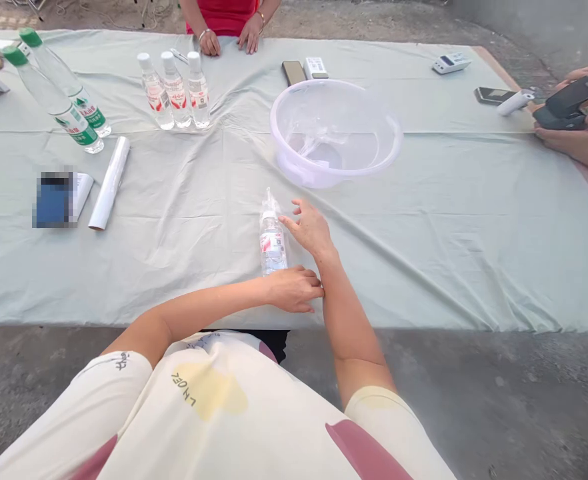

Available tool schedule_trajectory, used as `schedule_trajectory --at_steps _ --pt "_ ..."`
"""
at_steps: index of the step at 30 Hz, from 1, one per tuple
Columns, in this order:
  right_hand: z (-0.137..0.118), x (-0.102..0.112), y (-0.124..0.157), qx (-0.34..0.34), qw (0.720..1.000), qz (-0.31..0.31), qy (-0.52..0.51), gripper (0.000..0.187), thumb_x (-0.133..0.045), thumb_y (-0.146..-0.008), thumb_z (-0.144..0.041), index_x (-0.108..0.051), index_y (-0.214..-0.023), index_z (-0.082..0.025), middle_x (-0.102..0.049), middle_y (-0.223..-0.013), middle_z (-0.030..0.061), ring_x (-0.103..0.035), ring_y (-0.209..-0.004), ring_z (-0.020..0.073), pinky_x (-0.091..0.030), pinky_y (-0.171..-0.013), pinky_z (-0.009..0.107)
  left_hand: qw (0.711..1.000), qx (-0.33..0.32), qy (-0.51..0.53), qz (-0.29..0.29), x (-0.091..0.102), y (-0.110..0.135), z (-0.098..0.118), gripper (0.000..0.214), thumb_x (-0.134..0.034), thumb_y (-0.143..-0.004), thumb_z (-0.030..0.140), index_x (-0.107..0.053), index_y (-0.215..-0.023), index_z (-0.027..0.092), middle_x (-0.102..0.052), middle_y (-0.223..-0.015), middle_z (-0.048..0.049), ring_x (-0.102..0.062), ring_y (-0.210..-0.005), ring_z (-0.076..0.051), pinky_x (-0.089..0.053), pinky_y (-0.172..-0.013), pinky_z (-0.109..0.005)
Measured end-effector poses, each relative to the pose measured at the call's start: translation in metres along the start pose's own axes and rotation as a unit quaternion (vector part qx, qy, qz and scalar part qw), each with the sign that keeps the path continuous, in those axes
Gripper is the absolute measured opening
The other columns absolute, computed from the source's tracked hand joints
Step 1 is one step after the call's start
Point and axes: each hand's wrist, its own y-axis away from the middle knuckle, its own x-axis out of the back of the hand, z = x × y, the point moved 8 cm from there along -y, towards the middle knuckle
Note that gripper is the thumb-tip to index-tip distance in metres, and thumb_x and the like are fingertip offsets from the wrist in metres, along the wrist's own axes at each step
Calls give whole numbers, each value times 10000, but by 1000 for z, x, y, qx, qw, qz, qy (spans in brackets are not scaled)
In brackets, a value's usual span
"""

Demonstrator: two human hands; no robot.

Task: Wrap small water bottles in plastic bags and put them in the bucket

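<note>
A small clear water bottle (273,245) with a white cap and a red and white label is in front of me, wrapped in clear plastic (269,200) that sticks up past the cap. My right hand (311,228) is just right of the cap, fingers loosely bent and apart, holding nothing; a fingertip is close to the cap, and I cannot tell if it touches. Across the bottle's near end reaches my left hand (297,289), fingers half curled, its tips at my right forearm. No object shows in it. The bottle's base is partly hidden behind my left hand.
A translucent basin (337,175) holding crumpled clear plastic stands beyond my right hand. Three small bottles (175,93), two taller green-capped bottles (69,113) and a white film roll (110,183) are leftward. One person's hands (229,40) rest opposite; another's hands (581,133) hold a dark device.
</note>
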Motion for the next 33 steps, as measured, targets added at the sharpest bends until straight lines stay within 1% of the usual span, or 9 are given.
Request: schedule_trajectory --at_steps 4,8,13,18,22,24,26,31,33 --pt "-14 17 -1 124 992 6 -26 483 -522 -944 -472 -595 -1344 -212 -586 -1383 121 -594 -1205 278 -460 -1050 446 992 -36 118 -5 -4 -27 0 187 -634 -894 243 -739 -1037 181 -739 -1123 -99 -658 -1051 -248 -484 -870 -351" --pt "-33 5 -13 208 975 -73 -20 413 -471 -975 -442 -675 -1264 -229 -586 -1429 86 -468 -1393 258 -342 -1178 418 986 -8 159 -47 -20 -46 -4 162 -705 -804 197 -757 -957 203 -764 -993 -62 -684 -897 -235 -499 -790 -329" --pt "-17 -19 -25 102 980 -170 -34 390 -472 -945 -415 -712 -1173 -208 -706 -1237 80 -625 -1158 266 -461 -1022 396 984 22 178 -3 -26 -56 -7 180 -711 -766 152 -749 -937 190 -755 -943 -82 -671 -837 -248 -491 -781 -351" --pt "21 -14 -17 -68 988 -118 -77 276 -632 -787 -401 -694 -959 -195 -708 -921 56 -614 -794 197 -489 -750 317 987 40 152 32 -32 -38 3 137 -641 -777 67 -731 -819 162 -729 -942 -166 -655 -921 -294 -476 -832 -393" --pt "37 -12 -5 -97 965 -83 -229 182 -576 -745 -286 -611 -902 -201 -570 -726 -16 -484 -597 123 -434 -611 271 946 39 319 50 -31 10 18 142 -698 -809 190 -732 -945 170 -714 -1131 -150 -637 -1100 -288 -473 -958 -376" --pt "37 -4 3 -70 959 -46 -272 203 -557 -750 -284 -588 -937 -211 -559 -786 -16 -469 -590 112 -421 -584 263 894 97 435 49 -33 44 15 174 -691 -832 254 -730 -991 194 -703 -1211 -114 -652 -1098 -262 -471 -987 -369" --pt "31 7 13 -40 962 -6 -269 212 -542 -768 -284 -578 -969 -225 -555 -824 -12 -471 -600 114 -422 -580 265 808 194 554 38 -39 80 7 208 -691 -842 312 -730 -1015 202 -725 -1162 -103 -670 -1084 -263 -488 -976 -382" --pt "-22 41 41 93 972 89 -195 154 -522 -850 -280 -582 -987 -244 -474 -746 -18 -495 -656 139 -475 -683 312 439 439 769 149 -43 153 -21 406 -533 -947 534 -651 -933 146 -742 -990 -179 -730 -927 -274 -574 -824 -405" --pt "-53 51 52 153 964 130 -172 163 -520 -883 -298 -588 -1022 -248 -498 -795 -4 -542 -737 155 -498 -765 347 353 460 792 192 -34 161 -28 474 -431 -987 560 -622 -1026 128 -731 -1034 -204 -736 -930 -287 -582 -811 -425"
